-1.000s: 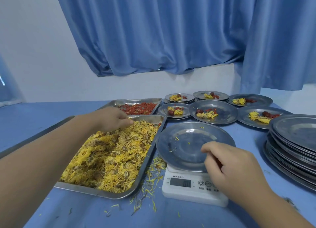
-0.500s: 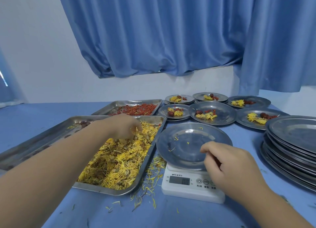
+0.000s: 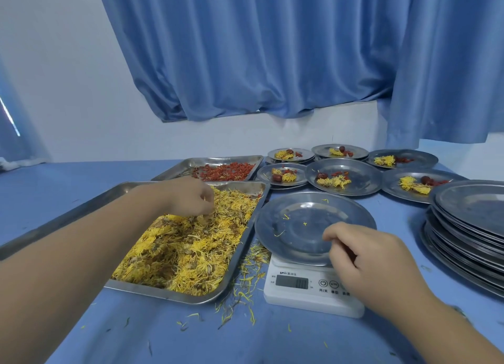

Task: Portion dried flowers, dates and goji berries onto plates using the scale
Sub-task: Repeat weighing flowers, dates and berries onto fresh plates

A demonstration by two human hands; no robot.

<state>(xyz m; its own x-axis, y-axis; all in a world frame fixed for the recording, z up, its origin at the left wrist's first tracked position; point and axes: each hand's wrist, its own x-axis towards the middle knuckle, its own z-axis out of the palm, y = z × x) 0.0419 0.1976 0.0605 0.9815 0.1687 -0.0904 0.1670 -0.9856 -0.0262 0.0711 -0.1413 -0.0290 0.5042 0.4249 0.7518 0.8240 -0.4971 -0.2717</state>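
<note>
Left hand (image 3: 191,197) curled into dried flowers (image 3: 191,249) in tray (image 3: 163,295), pinching a tuft. Right hand (image 3: 365,260) curled over near rim of the plate (image 3: 313,216) on scale (image 3: 294,298); can't tell if gripping. Risk: its weight skews the reading; petals shed in transfer.

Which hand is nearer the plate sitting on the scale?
Right. The right hand is at the near rim of the plate; the left hand is off to the plate's left, fingers curled into the dried flowers in their tray.

Steel plate (image 3: 300,213), nearly bare, sits atop the white scale (image 3: 291,298).
</note>
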